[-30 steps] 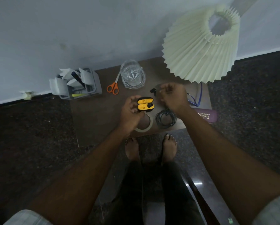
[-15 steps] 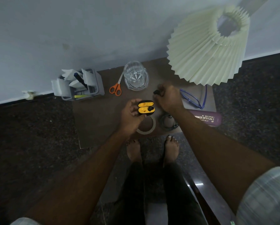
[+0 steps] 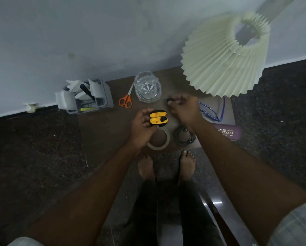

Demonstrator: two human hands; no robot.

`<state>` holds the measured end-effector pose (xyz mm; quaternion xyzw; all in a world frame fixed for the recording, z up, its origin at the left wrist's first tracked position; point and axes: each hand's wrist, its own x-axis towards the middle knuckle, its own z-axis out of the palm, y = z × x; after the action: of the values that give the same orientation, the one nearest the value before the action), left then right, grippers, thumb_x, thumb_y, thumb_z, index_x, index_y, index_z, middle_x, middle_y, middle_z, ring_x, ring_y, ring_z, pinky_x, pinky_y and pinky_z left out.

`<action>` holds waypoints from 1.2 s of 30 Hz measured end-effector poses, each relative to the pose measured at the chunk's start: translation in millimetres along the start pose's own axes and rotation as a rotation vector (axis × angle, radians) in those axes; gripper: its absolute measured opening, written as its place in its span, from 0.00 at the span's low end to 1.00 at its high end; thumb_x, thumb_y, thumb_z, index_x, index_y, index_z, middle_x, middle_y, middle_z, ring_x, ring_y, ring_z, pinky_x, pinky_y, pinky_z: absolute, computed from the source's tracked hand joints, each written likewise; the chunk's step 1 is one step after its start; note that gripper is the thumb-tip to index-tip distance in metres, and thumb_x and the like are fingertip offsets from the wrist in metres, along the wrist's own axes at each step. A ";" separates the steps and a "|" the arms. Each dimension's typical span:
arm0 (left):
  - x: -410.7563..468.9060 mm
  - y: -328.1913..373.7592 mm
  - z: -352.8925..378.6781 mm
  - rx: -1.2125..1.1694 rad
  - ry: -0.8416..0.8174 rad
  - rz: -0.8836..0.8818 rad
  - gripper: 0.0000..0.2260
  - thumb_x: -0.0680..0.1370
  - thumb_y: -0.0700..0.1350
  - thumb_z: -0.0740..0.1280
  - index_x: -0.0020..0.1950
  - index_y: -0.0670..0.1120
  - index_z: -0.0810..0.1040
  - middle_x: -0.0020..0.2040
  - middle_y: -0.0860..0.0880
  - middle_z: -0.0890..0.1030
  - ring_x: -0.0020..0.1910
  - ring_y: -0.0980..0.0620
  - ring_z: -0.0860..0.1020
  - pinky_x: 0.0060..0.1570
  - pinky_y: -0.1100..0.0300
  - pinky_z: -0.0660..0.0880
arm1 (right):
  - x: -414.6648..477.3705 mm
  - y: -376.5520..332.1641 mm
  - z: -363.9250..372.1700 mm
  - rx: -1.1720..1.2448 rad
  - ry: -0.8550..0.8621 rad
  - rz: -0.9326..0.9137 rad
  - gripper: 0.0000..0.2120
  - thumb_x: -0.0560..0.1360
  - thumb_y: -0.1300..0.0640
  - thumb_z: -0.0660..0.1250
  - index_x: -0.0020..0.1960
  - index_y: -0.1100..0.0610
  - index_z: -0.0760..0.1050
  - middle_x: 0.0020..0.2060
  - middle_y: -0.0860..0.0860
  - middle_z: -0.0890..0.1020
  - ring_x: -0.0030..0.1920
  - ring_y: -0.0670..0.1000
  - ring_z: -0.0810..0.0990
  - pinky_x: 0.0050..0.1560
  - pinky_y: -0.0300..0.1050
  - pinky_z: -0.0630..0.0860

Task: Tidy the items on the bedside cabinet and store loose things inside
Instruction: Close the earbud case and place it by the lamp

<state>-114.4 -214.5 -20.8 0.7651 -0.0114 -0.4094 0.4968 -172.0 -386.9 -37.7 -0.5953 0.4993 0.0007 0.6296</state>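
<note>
My left hand grips an open earbud case, black outside and yellow inside, with one black earbud seated in its right socket. Just right of it, my right hand pinches the other small black earbud at its fingertips, above the brown cabinet top. Orange-handled scissors, a clear glass, a tape roll, a coiled dark cable, blue-framed glasses and a purple glasses case lie on the cabinet.
A grey organiser holding papers and pens stands at the cabinet's back left. A pleated cream lampshade overhangs the back right. The wall runs behind. My bare feet stand on the dark floor at the cabinet's front edge.
My right hand dropped to the cabinet, took the loose black earbud and now holds it slightly higher. My left hand kept the open case almost still.
</note>
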 end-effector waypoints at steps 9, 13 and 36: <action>-1.2 8.3 6.4 -0.026 0.010 0.009 0.24 0.71 0.24 0.68 0.65 0.39 0.72 0.53 0.42 0.82 0.44 0.55 0.81 0.45 0.66 0.78 | -27.9 -18.6 -12.7 0.708 -0.255 0.155 0.07 0.78 0.68 0.66 0.55 0.67 0.79 0.47 0.61 0.85 0.48 0.56 0.85 0.52 0.43 0.83; -1.7 10.2 7.3 -0.036 0.004 0.009 0.25 0.71 0.24 0.68 0.66 0.38 0.72 0.54 0.40 0.82 0.44 0.53 0.81 0.46 0.64 0.78 | -34.1 -18.9 -16.5 0.740 -0.289 0.170 0.08 0.79 0.68 0.65 0.57 0.67 0.79 0.50 0.62 0.85 0.50 0.57 0.85 0.52 0.43 0.83; -6.1 20.6 17.0 -0.156 -0.007 0.070 0.24 0.71 0.24 0.70 0.65 0.38 0.72 0.50 0.50 0.82 0.46 0.55 0.82 0.48 0.61 0.80 | -59.9 -4.4 -2.2 -0.249 -0.068 -0.529 0.13 0.68 0.67 0.77 0.50 0.56 0.84 0.41 0.41 0.82 0.39 0.37 0.82 0.42 0.31 0.79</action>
<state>-121.2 -235.2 -4.1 0.7219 -0.0082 -0.3941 0.5688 -200.9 -354.2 3.7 -0.7772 0.3013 -0.0824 0.5463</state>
